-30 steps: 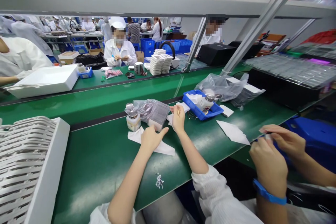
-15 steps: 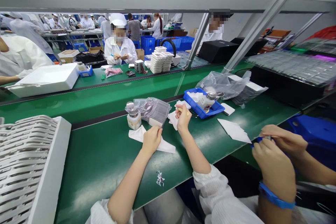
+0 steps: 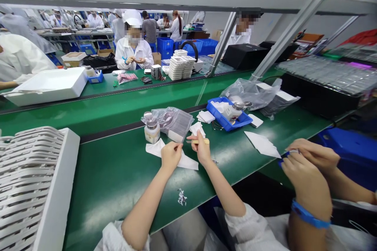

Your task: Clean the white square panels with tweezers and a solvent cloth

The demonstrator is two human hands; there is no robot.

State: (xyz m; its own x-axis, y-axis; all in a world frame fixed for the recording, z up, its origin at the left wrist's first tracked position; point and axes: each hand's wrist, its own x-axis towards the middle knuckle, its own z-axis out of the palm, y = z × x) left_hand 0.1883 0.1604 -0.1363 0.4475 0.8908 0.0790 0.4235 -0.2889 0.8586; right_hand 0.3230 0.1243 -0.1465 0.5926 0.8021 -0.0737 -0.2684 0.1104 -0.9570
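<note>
My left hand (image 3: 171,155) is closed in a pinch above a white cloth (image 3: 190,163) on the green bench; what the fingertips hold is too small to make out. Close on its right, my right hand (image 3: 202,150) grips a slim tool with a yellow handle (image 3: 204,141), whose thin tip points toward my left fingers. Behind the left hand stand a pump-top bottle (image 3: 152,133) and a clear plastic bag of flat grey pieces (image 3: 179,124). A crumpled white wipe (image 3: 198,128) lies just beyond my right hand.
White scraps (image 3: 182,197) lie near the front edge. A blue tray (image 3: 228,126) holds another bottle, with white cards (image 3: 205,116) beside it. At left is a white foam box (image 3: 55,188) of pale frames. A co-worker's hands (image 3: 308,164) work at right.
My right hand has come down and toward my left hand with the yellow-handled tool, away from the crumpled wipe and cards. My left hand has barely moved.
</note>
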